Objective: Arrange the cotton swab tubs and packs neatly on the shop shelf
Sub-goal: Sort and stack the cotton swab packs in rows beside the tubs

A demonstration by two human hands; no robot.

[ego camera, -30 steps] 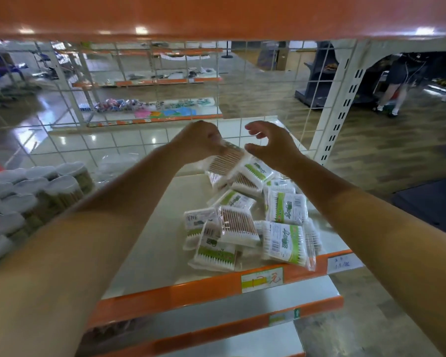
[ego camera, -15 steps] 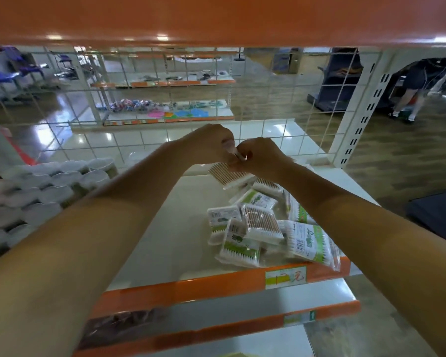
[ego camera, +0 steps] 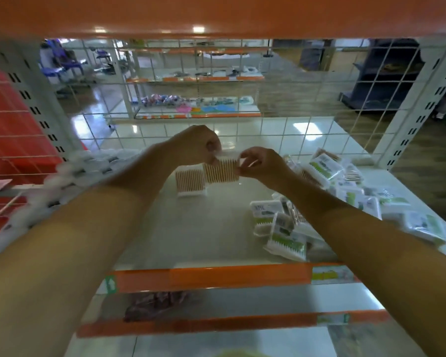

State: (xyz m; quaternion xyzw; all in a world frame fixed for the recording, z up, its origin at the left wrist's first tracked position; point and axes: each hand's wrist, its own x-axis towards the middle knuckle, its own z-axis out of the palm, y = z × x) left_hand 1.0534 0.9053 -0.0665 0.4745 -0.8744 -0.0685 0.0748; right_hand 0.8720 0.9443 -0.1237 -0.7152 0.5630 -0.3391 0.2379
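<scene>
On a pale shop shelf (ego camera: pixel 204 235), loose swab packs (ego camera: pixel 345 199) lie heaped at the right and blurred white tubs (ego camera: pixel 70 173) crowd the left. Near the back, one pack (ego camera: pixel 189 182) stands upright. Just beside it, left hand (ego camera: pixel 195 146) and right hand (ego camera: pixel 262 163) pinch another upright pack (ego camera: pixel 221 170) with curled fingers.

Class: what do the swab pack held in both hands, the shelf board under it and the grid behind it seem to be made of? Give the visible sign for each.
Held pack: clear glossy plastic film, likely; tan, probably wooden, sticks show through.
Shelf board: pale painted metal, apparently; smooth, faintly reflective.
Grid: white-coated wire, thin crossing rods.
</scene>
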